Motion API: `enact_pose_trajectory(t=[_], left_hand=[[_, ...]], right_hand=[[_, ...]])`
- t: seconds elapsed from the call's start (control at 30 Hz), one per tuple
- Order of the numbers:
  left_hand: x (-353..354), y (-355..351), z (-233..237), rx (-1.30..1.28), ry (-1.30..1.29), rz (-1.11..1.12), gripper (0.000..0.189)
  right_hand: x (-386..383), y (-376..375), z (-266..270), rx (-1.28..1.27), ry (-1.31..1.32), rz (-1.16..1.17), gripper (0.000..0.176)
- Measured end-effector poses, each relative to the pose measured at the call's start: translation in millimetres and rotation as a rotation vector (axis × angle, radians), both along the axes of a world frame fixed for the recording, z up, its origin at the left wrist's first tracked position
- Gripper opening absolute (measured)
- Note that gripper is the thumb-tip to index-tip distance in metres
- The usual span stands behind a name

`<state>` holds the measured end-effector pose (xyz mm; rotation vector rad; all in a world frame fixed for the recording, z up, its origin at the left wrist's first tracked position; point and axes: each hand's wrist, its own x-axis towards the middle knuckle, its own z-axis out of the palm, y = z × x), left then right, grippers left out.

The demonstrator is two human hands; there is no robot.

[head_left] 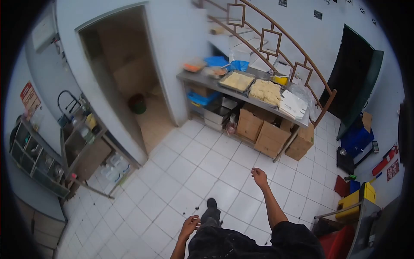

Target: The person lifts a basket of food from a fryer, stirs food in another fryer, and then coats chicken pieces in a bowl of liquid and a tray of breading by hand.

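My left hand [189, 226] hangs low beside my leg, its fingers loosely bent and apart, with nothing visible in it. Farther forward, my right hand [259, 178] is held over the tiled floor, fingers loosely curled and also holding nothing that I can see. Neither hand touches anything. Ahead stands a metal table [202, 81], nearer to my right hand. On it are a tray of flat pale dough [236, 81], a tray of lumpy pale dough [265, 92] and a stack of white sheets [293, 105].
Under the table sit cardboard boxes [271, 139] and metal pans [214, 116]. Stairs with a brown railing [297, 39] rise behind. A doorway [125, 64] and a sink stand [92, 149] are left. A yellow bin [357, 201] and fire extinguisher [384, 160] are right.
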<state>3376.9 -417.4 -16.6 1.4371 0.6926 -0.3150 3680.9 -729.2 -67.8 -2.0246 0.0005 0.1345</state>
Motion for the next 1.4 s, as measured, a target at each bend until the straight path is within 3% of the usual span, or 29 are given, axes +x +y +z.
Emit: enact_pose_trajectory(t=[0.13,0.23,0.47,0.53,0.6,0.67,0.77,0.83,0.93,1.03,1.13,1.23,1.3,1.33,1.4], left_hand=[[157.6,40.3,-0.1,0.064,-0.062,-0.067,0.033],[284.2,53.3,38.2,0.098,-0.221,-0.154,0.031],[531.3,48.1,84.7,0.179,-0.355,-0.428,0.031],[586.9,46.5,67.0,0.154,-0.406,-0.445,0.030],[630.4,44.2,61.9,0.164,-0.364,-0.404,0.031],[675.6,39.7,68.3,0.145,-0.338,-0.339,0.031],[736.5,48.4,70.1,0.166,-0.406,-0.329,0.031],[774.7,51.1,81.6,0.133,-0.370,-0.245,0.031],[844.4,59.1,86.0,0.178,-0.353,-0.282,0.033],[916.9,65.9,70.9,0.263,-0.434,-0.389,0.037],[1003.5,60.9,57.4,0.321,-0.560,-0.475,0.043],[1074.0,54.9,56.9,0.404,-0.604,-0.541,0.050],[1104.3,52.7,40.7,0.476,-0.725,-0.578,0.054],[1117.6,52.6,44.3,0.456,-0.785,-0.584,0.039],[1151.4,57.5,54.2,0.492,-0.860,-0.740,0.026]], right_hand=[[80.3,47.7,1.8,-0.155,-0.082,0.138,0.032],[118.4,62.9,40.5,-0.165,0.038,0.161,0.036],[311.2,82.5,62.9,-0.157,-0.111,-0.007,0.041],[389.0,96.4,68.4,-0.246,-0.211,0.004,0.043],[469.9,111.8,64.6,-0.118,-0.269,0.000,0.042],[551.6,128.1,64.2,-0.192,-0.405,0.060,0.041],[667.0,152.3,41.6,-0.391,-0.405,0.099,0.036],[717.4,158.9,31.8,-0.529,-0.338,0.207,0.035],[774.6,167.0,3.6,-0.469,-0.390,0.040,0.036],[800.4,171.4,12.8,-0.478,-0.256,0.069,0.040],[805.9,197.8,86.5,-0.251,0.071,-0.002,0.045],[822.4,215.3,30.7,0.227,-0.250,-0.136,0.047],[803.4,236.0,75.3,0.425,-0.015,-0.219,0.045],[804.8,245.4,95.4,0.531,0.073,-0.263,0.045],[814.0,251.5,95.2,0.487,0.029,-0.300,0.044]])
